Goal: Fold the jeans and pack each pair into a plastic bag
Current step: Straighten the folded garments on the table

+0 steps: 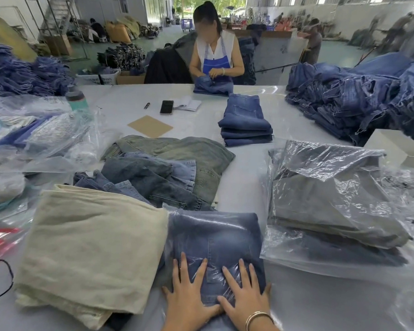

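A folded pair of blue jeans (213, 237) lies inside a clear plastic bag at the near middle of the white table (246, 182). My left hand (189, 292) and my right hand (244, 290) press flat on the bag's near end, fingers spread and straight. To the left lies a folded cream pair (91, 247). Behind them sits a loose heap of dark blue and grey-green jeans (167, 168). On the right, bagged grey jeans (328, 201) are stacked in a pile.
A stack of folded blue jeans (245, 123) stands mid-table, with a phone (166, 107), a cardboard sheet (150, 126) and a bottle (75, 97) nearby. Empty bags (38, 134) pile up on the left, a denim heap (359, 96) at the right. A person (214, 51) works at the far side.
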The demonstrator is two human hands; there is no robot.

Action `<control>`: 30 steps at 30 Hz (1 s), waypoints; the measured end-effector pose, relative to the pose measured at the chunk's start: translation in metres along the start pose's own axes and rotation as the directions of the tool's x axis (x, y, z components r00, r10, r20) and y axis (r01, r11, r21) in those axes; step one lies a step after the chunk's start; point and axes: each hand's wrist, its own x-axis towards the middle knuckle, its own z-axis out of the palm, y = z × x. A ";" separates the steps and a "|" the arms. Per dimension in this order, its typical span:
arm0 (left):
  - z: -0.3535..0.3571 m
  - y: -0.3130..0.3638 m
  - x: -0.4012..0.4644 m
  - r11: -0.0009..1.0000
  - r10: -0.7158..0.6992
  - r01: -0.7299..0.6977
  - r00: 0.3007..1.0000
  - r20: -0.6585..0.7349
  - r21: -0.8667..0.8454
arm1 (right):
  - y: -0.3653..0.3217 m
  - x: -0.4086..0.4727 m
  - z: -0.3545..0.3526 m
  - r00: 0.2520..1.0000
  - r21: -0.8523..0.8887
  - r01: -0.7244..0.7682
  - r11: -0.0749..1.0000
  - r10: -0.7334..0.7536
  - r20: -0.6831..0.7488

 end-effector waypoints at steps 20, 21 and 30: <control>-0.015 0.001 -0.006 0.998 0.048 -0.044 0.995 -0.092 0.043 | 0.021 -0.001 -0.022 0.996 0.194 0.017 0.981 0.002 -0.094; -0.017 0.004 -0.005 0.998 0.024 -0.022 0.999 -0.031 0.066 | 0.028 -0.006 -0.023 0.982 0.178 -0.028 0.984 0.060 -0.180; -0.087 0.024 0.049 0.967 0.255 -0.219 0.865 -0.433 0.131 | 0.016 -0.016 -0.006 0.943 0.087 -0.093 0.992 0.115 -0.313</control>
